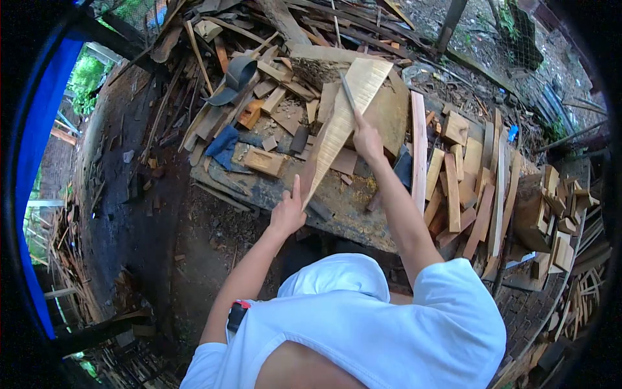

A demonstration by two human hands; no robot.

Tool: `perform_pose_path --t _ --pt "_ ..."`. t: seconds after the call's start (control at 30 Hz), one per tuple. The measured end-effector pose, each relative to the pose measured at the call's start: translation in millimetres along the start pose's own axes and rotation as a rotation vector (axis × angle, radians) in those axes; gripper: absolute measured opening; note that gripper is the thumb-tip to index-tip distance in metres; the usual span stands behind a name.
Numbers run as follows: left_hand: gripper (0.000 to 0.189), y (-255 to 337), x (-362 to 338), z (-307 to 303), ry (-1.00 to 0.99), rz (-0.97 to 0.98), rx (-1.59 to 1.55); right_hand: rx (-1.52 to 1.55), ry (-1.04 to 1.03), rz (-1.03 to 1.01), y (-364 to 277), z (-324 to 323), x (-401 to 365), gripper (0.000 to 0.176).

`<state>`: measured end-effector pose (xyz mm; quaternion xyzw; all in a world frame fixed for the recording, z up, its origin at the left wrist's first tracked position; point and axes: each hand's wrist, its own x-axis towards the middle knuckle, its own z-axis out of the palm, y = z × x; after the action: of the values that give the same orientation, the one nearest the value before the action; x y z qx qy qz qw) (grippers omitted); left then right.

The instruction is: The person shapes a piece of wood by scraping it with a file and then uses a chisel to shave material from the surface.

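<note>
A long tapered piece of pale wood slants across the workbench, wide at its far end and narrow near me. My left hand is at the narrow near end, fingers wrapped round it, with one finger stretched along its side. My right hand grips a thin grey tool, which lies across the upper face of the wood. Under the wide end is a thick wooden block.
Small wood blocks, a blue cloth and a curved grey strip lie left on the workbench. Long wood strips and stacked offcuts are at right. Scrap wood is piled behind.
</note>
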<state>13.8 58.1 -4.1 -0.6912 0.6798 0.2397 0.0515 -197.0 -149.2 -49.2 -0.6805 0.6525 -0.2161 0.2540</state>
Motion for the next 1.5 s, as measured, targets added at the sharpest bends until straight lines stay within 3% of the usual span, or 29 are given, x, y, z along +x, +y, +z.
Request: perform_pose_path --t 0.1,0.33,0.6,0.77,0.87,0.93,1.2,1.4,1.5 --pt "0.108 2.2 -1.6 -4.4 -0.008 -0.018 0.002 -0.004 -0.131 0.036 -9.8 -8.4 -46.2 0.051" --pt "0.109 3.5 -1.5 -5.1 -0.024 -0.026 0.002 0.004 -0.011 0.029 10.8 -1.6 23.9 0.048" --pt "0.108 5.2 0.6 -6.2 -0.012 -0.029 -0.021 0.014 -0.142 0.021 -6.3 -24.5 -26.9 0.046" --pt "0.107 5.9 0.1 -12.6 -0.010 -0.043 -0.013 -0.020 -0.014 0.004 15.0 -10.0 43.4 0.049" --pt "0.107 5.9 -0.5 -5.0 -0.001 -0.043 -0.028 -0.001 0.002 -0.027 12.3 -6.6 23.7 0.049" --pt "0.107 5.2 -1.7 -2.3 0.003 -0.037 -0.045 -0.044 -0.094 -0.006 4.0 -14.0 -3.1 0.047" --pt "0.106 1.4 -2.4 1.4 0.027 -0.019 -0.022 -0.035 -0.052 0.065 21.9 -5.1 64.7 0.051" --pt "0.109 6.1 -0.9 -3.6 -0.010 -0.039 -0.021 -0.032 -0.137 0.060 5.2 -14.8 11.2 0.050" --pt "0.108 5.7 -0.4 -1.2 0.003 -0.042 -0.042 -0.040 -0.119 0.070 12.3 -19.9 37.1 0.050"
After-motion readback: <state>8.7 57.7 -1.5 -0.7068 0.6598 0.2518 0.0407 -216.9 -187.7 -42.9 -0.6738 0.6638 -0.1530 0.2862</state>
